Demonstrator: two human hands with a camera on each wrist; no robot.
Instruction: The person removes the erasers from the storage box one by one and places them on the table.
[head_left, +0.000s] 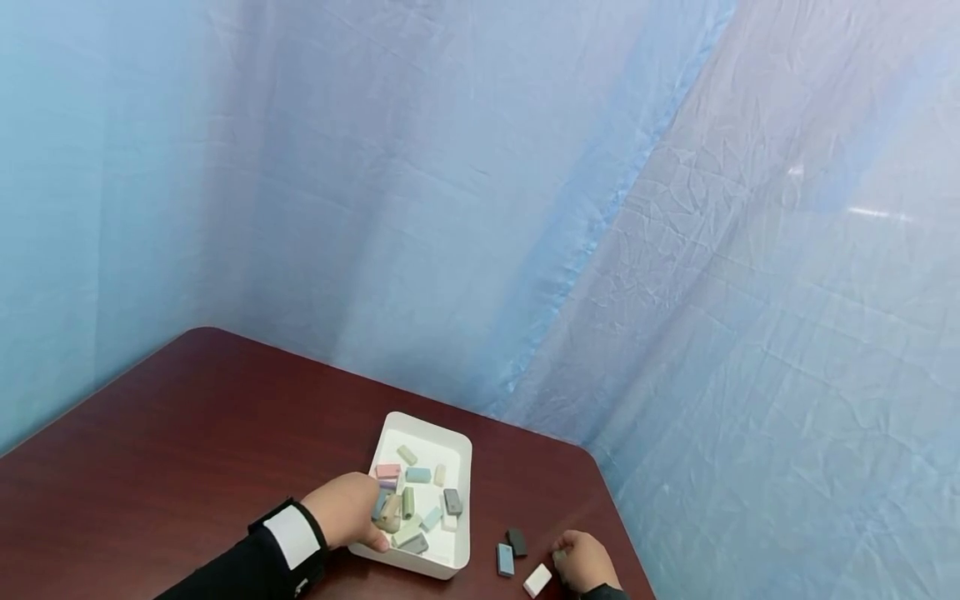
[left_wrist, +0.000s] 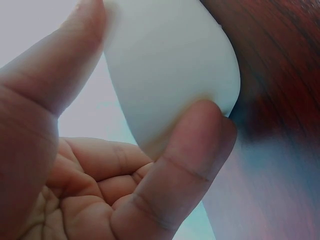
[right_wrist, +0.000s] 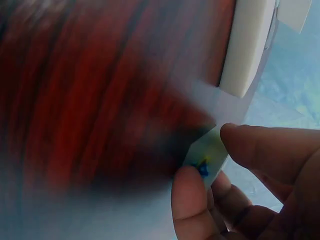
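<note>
A white tray (head_left: 431, 571) holds several small blocks in pastel green, pink, blue and grey. My left hand (head_left: 345, 507) grips its left side near the front corner; the tray's white wall (left_wrist: 170, 65) shows between thumb and fingers in the left wrist view. To the tray's right, my right hand (head_left: 585, 560) is low at the table. In the right wrist view it pinches a small pale block (right_wrist: 212, 147) with a blue and yellow mark, between thumb and fingertip. The fingers hide this block in the head view.
Beside my right hand lie a white block (head_left: 537, 580), a blue block (head_left: 505, 560) and a dark grey block (head_left: 517, 542). The dark red wooden table (head_left: 187, 450) extends left of the tray. Its right edge runs close past my right hand. Blue fabric (head_left: 420, 208) hangs behind.
</note>
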